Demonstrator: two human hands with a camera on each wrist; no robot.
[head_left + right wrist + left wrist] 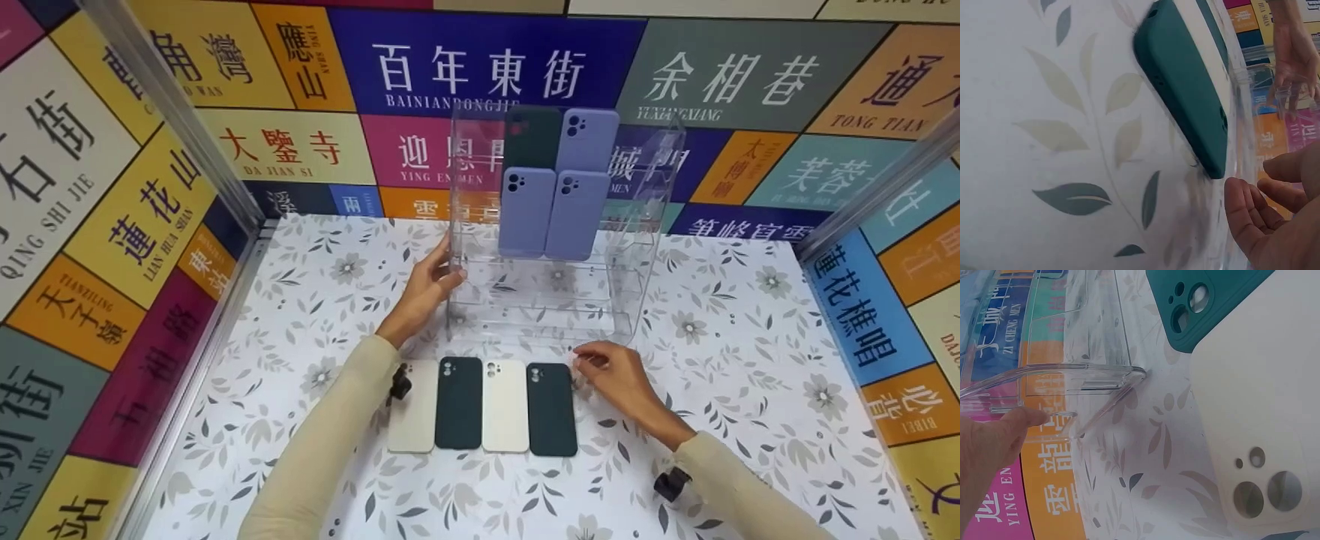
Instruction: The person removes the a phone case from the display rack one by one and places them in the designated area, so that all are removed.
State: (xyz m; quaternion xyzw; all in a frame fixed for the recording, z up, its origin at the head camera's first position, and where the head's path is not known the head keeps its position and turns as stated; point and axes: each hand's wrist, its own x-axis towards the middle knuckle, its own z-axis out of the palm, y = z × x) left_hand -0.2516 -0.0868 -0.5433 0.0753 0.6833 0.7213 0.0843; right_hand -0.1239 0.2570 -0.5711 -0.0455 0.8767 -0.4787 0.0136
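Observation:
My left hand (pixel 424 289) grips the left side of a clear plastic display rack (pixel 541 304), thumb on the near side. Tiers of the rack hold a dark green phone case (pixel 531 139) and a purple phone case (pixel 592 139) above two more purple ones. In front of it lie a beige case (pixel 420 412), a dark green case (pixel 459 405), a cream case (pixel 506 409) and another dark green case (pixel 553 412) in a row. Beside the last one's upper right corner, my right hand (pixel 619 379) hovers with loosely bent fingers, holding nothing.
A white tablecloth (pixel 720 375) with grey leaves and flowers covers the table. Colourful panels (pixel 487 56) with street names stand behind and on both sides, with metal posts (pixel 176 105) at the corners. Each sleeve carries a small black wrist camera (pixel 671 484).

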